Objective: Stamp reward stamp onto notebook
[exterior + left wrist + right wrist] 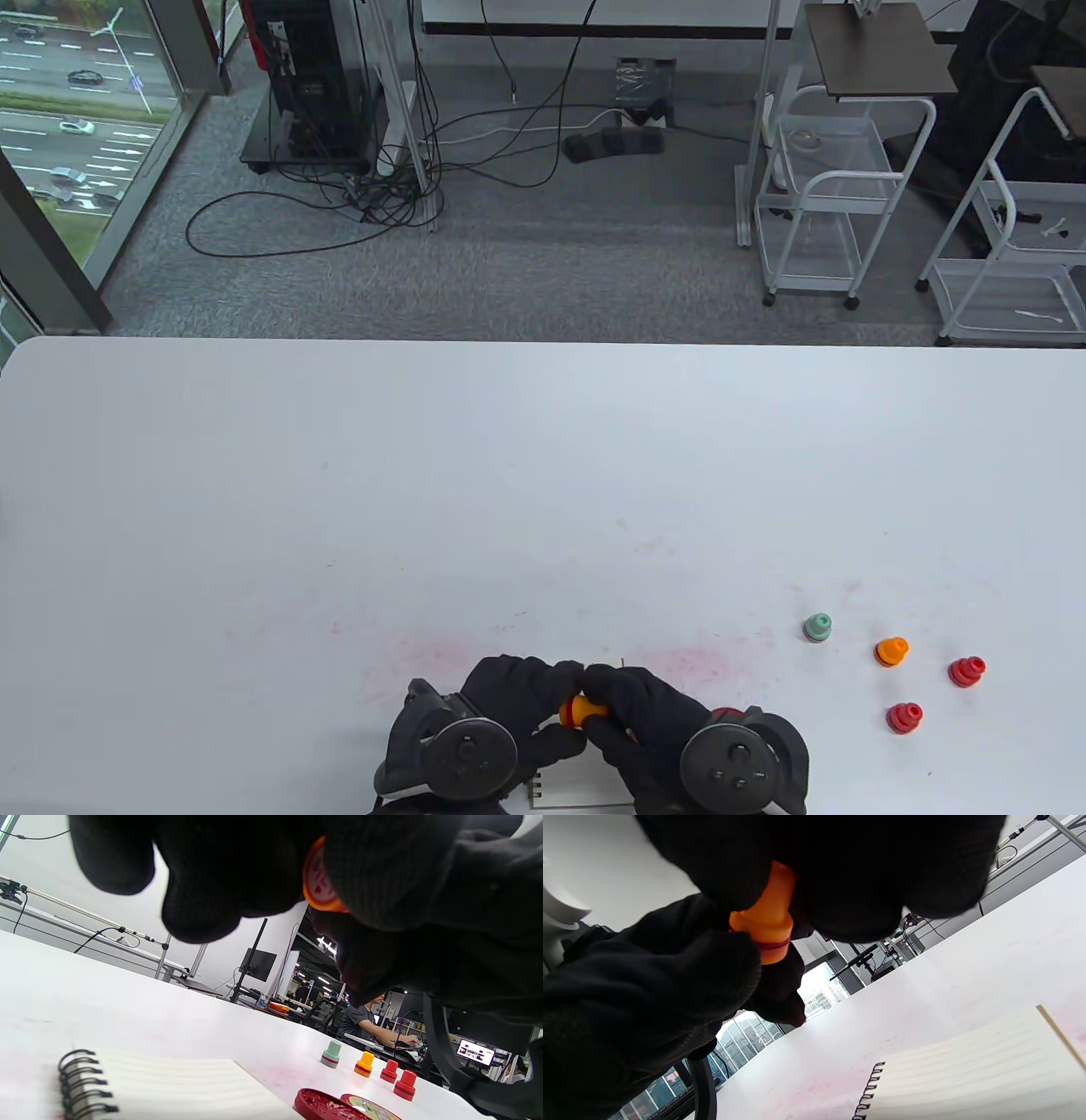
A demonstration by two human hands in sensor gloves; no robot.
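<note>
An orange reward stamp (577,710) is held sideways between both hands, above the near end of a spiral notebook (570,789) at the table's front edge. My left hand (551,692) grips the stamp's base end. My right hand (609,692) grips its handle. In the left wrist view the stamp's face (317,882) shows a red inked pattern between the gloved fingers (212,878), with the lined notebook (169,1086) below. In the right wrist view the stamp (765,923) hangs from my fingers (840,866) above the notebook page (967,1077).
Several other stamps stand on the table to the right: a green one (817,627), an orange one (891,651) and two red ones (966,671) (904,717). An open red ink pad (326,1105) lies beside the notebook. Faint red smudges mark the table.
</note>
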